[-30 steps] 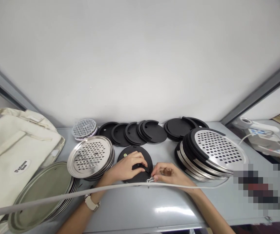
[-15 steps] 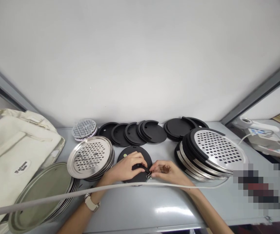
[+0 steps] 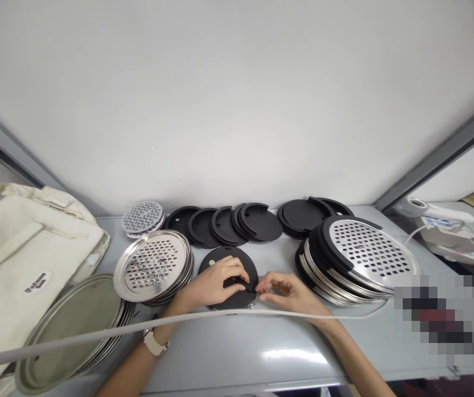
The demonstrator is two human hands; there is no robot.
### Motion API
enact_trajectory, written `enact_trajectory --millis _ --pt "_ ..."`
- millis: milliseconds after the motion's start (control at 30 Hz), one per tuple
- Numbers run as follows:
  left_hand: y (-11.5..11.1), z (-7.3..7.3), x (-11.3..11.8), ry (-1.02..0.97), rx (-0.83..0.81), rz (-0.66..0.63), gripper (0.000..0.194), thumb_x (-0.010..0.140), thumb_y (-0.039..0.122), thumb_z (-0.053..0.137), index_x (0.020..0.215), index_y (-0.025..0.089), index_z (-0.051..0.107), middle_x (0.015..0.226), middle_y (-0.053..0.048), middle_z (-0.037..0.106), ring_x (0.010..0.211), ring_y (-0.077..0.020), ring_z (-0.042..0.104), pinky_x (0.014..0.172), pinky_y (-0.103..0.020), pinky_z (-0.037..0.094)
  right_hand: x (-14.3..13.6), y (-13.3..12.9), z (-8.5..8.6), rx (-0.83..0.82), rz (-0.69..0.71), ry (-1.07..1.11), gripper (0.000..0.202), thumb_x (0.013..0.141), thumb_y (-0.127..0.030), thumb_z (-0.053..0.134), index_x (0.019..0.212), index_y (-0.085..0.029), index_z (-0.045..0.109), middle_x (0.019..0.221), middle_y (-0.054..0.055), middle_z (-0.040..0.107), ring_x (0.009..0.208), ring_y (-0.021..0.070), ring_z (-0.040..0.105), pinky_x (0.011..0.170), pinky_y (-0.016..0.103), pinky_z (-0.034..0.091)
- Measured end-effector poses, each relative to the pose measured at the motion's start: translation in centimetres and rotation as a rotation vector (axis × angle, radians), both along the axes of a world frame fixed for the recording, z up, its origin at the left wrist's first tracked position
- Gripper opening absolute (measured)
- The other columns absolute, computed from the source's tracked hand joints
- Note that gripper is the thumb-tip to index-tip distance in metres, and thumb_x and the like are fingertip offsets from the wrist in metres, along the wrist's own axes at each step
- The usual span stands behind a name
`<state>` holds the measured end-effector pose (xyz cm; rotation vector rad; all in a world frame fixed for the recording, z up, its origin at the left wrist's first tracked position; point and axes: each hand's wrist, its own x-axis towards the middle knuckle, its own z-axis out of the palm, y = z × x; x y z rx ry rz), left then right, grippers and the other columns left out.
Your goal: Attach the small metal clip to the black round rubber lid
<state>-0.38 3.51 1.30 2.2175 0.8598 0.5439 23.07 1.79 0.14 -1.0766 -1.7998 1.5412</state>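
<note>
A round black disc (image 3: pixel 229 259) with a small yellow-green sticker lies on the grey table in front of me. My left hand (image 3: pixel 224 281) rests over it from the left, fingers curled and thumb drawn toward them, gripping near the disc's right side. At the right rim, my right hand (image 3: pixel 280 289) has its thumb and forefinger brought close together. What they pinch, if anything, is too small to make out. A bit of shiny metal (image 3: pixel 254 304) shows beside the rim below the fingertips. A pale-banded watch is on my left wrist.
Perforated metal discs (image 3: pixel 154 264) are stacked at left, more with black rims (image 3: pixel 371 248) at right. Black crescent-rimmed discs (image 3: pixel 262 223) line the wall. Olive trays (image 3: pixel 75 331) and a cream bag (image 3: pixel 9 248) lie far left. A white cable (image 3: pixel 204 314) crosses before my forearms.
My right fingertips have moved slightly up along the disc's rim. The small metal piece that was at them now shows lower, partly hidden. My left hand stays in place.
</note>
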Motion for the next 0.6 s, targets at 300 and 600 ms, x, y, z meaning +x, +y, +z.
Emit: enact_trajectory --millis 300,600 --pt "-0.1 0.2 0.0 0.001 0.001 -0.003 0.014 0.088 0.020 0.057 0.101 0.021 0.062 0.100 -0.003 0.058 0.099 -0.0159 0.052 0.088 -0.028 0.040 -0.4 0.5 -1.9 -0.055 -0.079 0.073 0.033 0.071 -0.044 0.074 0.085 -0.016 0.065 0.074 0.001 0.064 0.072 0.0145 0.058 0.070 0.027 0.044" --pt "-0.2 0.3 0.0 0.001 -0.008 0.005 0.013 0.089 0.022 0.056 0.100 0.021 0.063 0.100 -0.004 0.059 0.099 -0.0174 0.052 0.089 -0.030 0.040 -0.5 0.2 -2.6 0.052 -0.127 0.019 0.035 0.073 -0.051 0.070 0.077 -0.016 0.063 0.074 0.002 0.065 0.070 0.0151 0.058 0.065 0.026 0.044"
